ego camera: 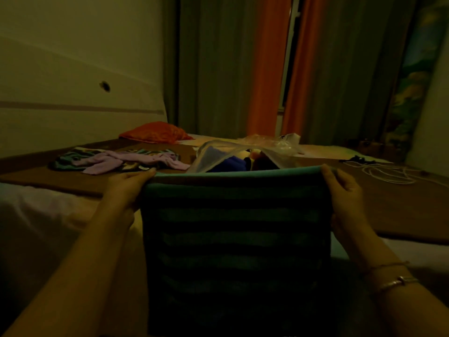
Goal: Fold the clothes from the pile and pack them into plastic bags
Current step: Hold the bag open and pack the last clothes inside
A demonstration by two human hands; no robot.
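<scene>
Teal-striped cloth, the garment [233, 239] is held upright by its top corners, pinched by the left hand [128, 188] and right hand [345, 193], seemingly to square it for folding, before the plastic bag [243, 154].

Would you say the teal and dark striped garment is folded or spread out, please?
Spread out: the striped garment hangs flat, its top edge gripped by left hand and right hand.
</scene>
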